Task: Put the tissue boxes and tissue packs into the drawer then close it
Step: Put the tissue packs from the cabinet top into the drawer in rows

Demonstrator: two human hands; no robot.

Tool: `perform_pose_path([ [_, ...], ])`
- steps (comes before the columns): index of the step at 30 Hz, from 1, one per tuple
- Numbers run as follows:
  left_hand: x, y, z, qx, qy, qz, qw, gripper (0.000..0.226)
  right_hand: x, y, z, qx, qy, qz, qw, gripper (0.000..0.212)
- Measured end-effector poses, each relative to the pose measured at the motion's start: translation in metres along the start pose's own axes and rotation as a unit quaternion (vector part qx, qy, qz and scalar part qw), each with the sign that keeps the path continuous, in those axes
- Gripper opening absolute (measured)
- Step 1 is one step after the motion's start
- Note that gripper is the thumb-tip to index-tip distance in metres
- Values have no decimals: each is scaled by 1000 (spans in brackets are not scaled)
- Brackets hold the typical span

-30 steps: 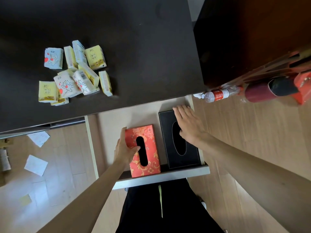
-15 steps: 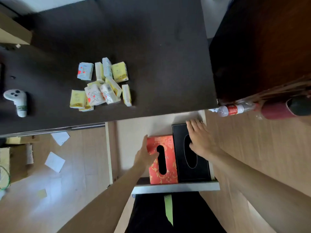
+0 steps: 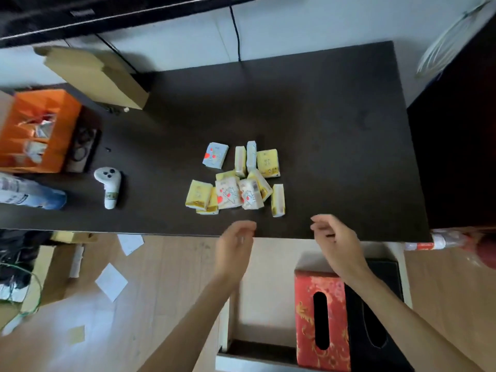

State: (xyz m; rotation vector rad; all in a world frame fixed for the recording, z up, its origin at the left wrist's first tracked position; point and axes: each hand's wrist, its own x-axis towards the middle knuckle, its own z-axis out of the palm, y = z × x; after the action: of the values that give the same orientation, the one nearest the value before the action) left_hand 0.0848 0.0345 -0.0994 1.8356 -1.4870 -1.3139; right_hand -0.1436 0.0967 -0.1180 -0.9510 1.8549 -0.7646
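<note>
Done: 2 tissue boxes, red box [image 3: 320, 320] and black box [image 3: 375, 318], lie side by side in the open drawer [image 3: 264, 280].
Left: tissue packs [image 3: 236, 181] piled on the dark table [image 3: 322, 130]; drawer unclosed.
Hands: left hand [image 3: 234, 248] and right hand [image 3: 334, 240] empty, fingers loosely curled, near the table edge, short of the packs.

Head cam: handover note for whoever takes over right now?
Left hand and right hand: both empty, open, at the table's near edge.
Done: red tissue box and black tissue box sit side by side in the open drawer.
Left: the tissue packs are piled on the table; move them in, then close the drawer.
</note>
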Motion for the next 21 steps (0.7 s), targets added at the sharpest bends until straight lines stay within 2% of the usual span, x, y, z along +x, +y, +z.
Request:
perform_pose_path([
  [3, 53, 0, -49, 47, 82, 45, 994, 32, 30, -31, 29, -30, 17, 7, 999, 45],
  [6, 99, -20, -80, 190, 108, 60, 974, 37, 50, -49, 61, -88, 17, 35, 995, 72],
  [9, 131, -37, -93, 247, 44, 35, 967, 49, 58, -52, 82, -87, 40, 80, 992, 80],
  [12, 149, -47, -103, 310, -51, 49, 948, 67, 61, -49, 88, -20, 88, 104, 991, 60],
  [14, 157, -50, -108, 334, -70, 67, 938, 73, 60, -46, 86, 36, 99, 109, 988, 56],
  [16, 159, -51, -113, 350, -86, 76, 930, 80, 57, -46, 81, 74, 94, 115, 986, 64],
  [18, 158, -51, -117, 358, -107, 77, 925, 88, 54, -48, 77, 87, 89, 120, 985, 74],
  [21, 149, -47, -125, 350, -103, 78, 928, 92, 47, -53, 72, 79, 94, 110, 986, 73],
])
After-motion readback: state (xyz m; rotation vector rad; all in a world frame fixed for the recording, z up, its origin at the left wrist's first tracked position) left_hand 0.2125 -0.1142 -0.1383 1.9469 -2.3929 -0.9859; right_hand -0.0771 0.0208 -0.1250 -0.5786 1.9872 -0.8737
